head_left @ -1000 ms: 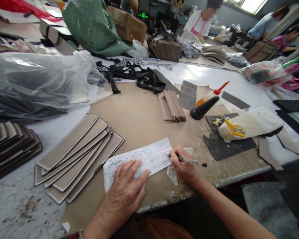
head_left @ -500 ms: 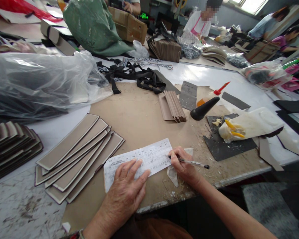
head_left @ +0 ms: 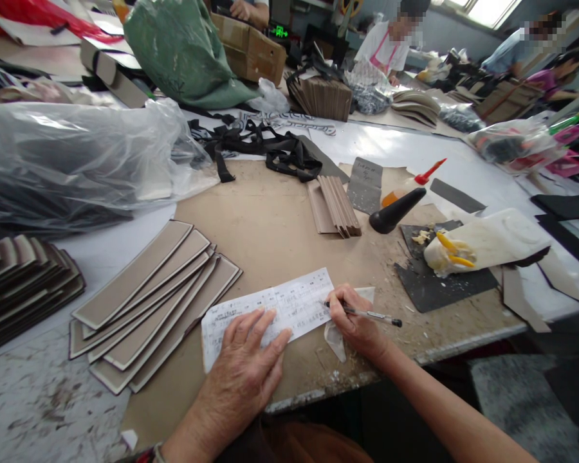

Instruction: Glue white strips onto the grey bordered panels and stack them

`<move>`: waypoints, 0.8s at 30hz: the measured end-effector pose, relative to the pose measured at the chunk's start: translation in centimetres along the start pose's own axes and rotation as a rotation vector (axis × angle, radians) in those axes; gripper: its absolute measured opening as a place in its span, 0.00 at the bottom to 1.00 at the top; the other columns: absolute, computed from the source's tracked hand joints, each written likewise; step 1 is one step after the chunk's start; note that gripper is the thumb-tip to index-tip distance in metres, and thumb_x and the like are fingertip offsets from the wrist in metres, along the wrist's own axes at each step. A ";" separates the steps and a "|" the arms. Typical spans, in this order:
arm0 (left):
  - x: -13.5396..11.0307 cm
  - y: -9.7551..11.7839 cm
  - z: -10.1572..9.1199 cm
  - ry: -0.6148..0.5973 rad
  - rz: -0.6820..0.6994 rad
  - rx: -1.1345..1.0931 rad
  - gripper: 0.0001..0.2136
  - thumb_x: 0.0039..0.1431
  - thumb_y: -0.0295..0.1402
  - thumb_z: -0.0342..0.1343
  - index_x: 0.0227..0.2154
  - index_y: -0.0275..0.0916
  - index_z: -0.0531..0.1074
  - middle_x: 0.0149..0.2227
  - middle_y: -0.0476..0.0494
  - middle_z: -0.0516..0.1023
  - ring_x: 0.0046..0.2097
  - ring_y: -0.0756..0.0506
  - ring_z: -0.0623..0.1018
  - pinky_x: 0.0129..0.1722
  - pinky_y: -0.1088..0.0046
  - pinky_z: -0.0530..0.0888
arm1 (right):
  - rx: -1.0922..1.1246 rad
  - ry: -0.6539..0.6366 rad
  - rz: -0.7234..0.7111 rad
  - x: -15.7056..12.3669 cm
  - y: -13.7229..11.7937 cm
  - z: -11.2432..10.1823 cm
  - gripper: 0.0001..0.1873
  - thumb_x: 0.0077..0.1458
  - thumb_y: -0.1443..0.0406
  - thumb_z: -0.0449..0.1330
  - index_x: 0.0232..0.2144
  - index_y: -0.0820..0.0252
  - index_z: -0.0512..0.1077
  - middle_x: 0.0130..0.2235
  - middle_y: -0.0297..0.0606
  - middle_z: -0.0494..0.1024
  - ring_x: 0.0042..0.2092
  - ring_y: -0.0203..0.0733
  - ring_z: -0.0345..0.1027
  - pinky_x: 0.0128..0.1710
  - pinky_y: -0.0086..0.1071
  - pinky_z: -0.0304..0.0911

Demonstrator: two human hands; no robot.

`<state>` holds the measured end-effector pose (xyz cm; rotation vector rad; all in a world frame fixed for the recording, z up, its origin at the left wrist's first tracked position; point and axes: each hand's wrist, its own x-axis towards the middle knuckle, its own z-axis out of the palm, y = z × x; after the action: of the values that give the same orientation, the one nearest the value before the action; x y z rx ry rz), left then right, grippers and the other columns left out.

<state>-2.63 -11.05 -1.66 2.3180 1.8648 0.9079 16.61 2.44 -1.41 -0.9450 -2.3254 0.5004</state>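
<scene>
A white paper form [head_left: 299, 302] with printing and handwriting lies aslant on the brown board near the table's front edge. My left hand [head_left: 248, 357] rests flat on its lower left part, fingers spread, covering some of the writing. In my right hand [head_left: 357, 318] is a pen [head_left: 379, 317], its tip on the form's right side and its back end pointing right. A small pale scrap [head_left: 335, 341] shows beneath that hand. Left of the form, several bordered flat panels [head_left: 154, 308] lie fanned out, one corner close to the paper.
Behind the form stand a bundle of brown strips [head_left: 335, 206], a black cone-shaped object [head_left: 395, 212] and a red-tipped bottle [head_left: 424, 175]. To the right, a white plastic container [head_left: 492, 241] lies on a dark sheet. Black straps [head_left: 289, 154] are heaped farther back. Other people work beyond.
The pen's back end has tilted slightly to the left and down. My left hand stays in place on the form.
</scene>
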 end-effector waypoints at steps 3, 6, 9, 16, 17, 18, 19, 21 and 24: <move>0.1 0.0 0.0 0.011 -0.002 -0.005 0.12 0.58 0.29 0.51 0.45 0.41 0.71 0.50 0.38 0.67 0.54 0.38 0.64 0.52 0.54 0.63 | 0.000 -0.005 -0.008 -0.1 0.1 0.1 0.09 0.57 0.70 0.46 0.25 0.56 0.58 0.24 0.32 0.65 0.27 0.37 0.62 0.27 0.29 0.57; 0.1 0.0 0.0 0.018 -0.002 -0.007 0.12 0.58 0.29 0.51 0.44 0.41 0.71 0.50 0.38 0.68 0.54 0.38 0.64 0.52 0.54 0.63 | -0.001 -0.007 -0.012 -0.1 0.2 0.1 0.09 0.57 0.70 0.46 0.25 0.56 0.58 0.24 0.32 0.65 0.26 0.36 0.61 0.27 0.29 0.56; 0.1 0.0 0.1 0.013 -0.005 -0.006 0.12 0.58 0.29 0.51 0.44 0.41 0.71 0.51 0.38 0.67 0.55 0.38 0.64 0.52 0.54 0.62 | -0.001 -0.006 -0.010 0.0 0.1 0.1 0.09 0.57 0.70 0.45 0.25 0.56 0.58 0.24 0.32 0.64 0.26 0.36 0.61 0.27 0.29 0.56; 0.1 0.1 0.1 0.015 0.001 -0.003 0.12 0.58 0.29 0.51 0.45 0.42 0.71 0.51 0.38 0.67 0.54 0.38 0.64 0.52 0.54 0.62 | 0.002 -0.010 -0.007 -0.1 0.1 0.1 0.09 0.57 0.69 0.46 0.25 0.56 0.58 0.25 0.32 0.65 0.27 0.36 0.61 0.27 0.29 0.56; 0.1 0.1 0.1 0.016 -0.001 -0.003 0.12 0.58 0.29 0.51 0.44 0.42 0.71 0.50 0.38 0.67 0.54 0.38 0.64 0.52 0.54 0.63 | 0.005 -0.014 -0.001 -0.2 0.2 0.1 0.09 0.57 0.69 0.46 0.25 0.56 0.58 0.25 0.32 0.65 0.27 0.36 0.61 0.27 0.29 0.56; 0.1 0.1 0.1 0.017 -0.004 -0.004 0.12 0.58 0.29 0.50 0.44 0.42 0.71 0.50 0.38 0.67 0.54 0.38 0.64 0.52 0.55 0.62 | 0.011 -0.019 0.006 -0.2 0.2 0.2 0.09 0.57 0.69 0.46 0.25 0.56 0.58 0.25 0.32 0.65 0.27 0.36 0.61 0.28 0.29 0.56; 0.1 0.1 0.1 0.017 -0.007 -0.005 0.12 0.58 0.29 0.50 0.44 0.42 0.71 0.50 0.38 0.67 0.54 0.38 0.64 0.52 0.55 0.62 | 0.018 -0.022 0.013 -0.2 0.2 0.2 0.09 0.57 0.69 0.46 0.25 0.56 0.58 0.25 0.32 0.65 0.27 0.37 0.61 0.28 0.29 0.56; 0.0 0.0 0.1 0.017 -0.008 -0.007 0.12 0.58 0.28 0.50 0.44 0.42 0.71 0.50 0.38 0.67 0.54 0.39 0.64 0.53 0.55 0.62 | 0.039 -0.020 0.036 -0.3 0.3 0.2 0.09 0.56 0.69 0.46 0.25 0.56 0.59 0.25 0.32 0.65 0.27 0.37 0.61 0.28 0.30 0.56; 0.0 0.0 0.1 0.020 -0.007 -0.006 0.12 0.58 0.29 0.50 0.44 0.42 0.71 0.50 0.39 0.68 0.55 0.39 0.64 0.53 0.55 0.61 | 0.088 0.001 0.083 -0.3 0.3 0.2 0.09 0.56 0.68 0.46 0.25 0.56 0.60 0.25 0.32 0.65 0.27 0.36 0.61 0.28 0.29 0.55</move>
<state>-2.58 -11.02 -1.73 2.3059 1.8744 0.9373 16.77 2.45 -1.85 -1.0030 -2.2506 0.6307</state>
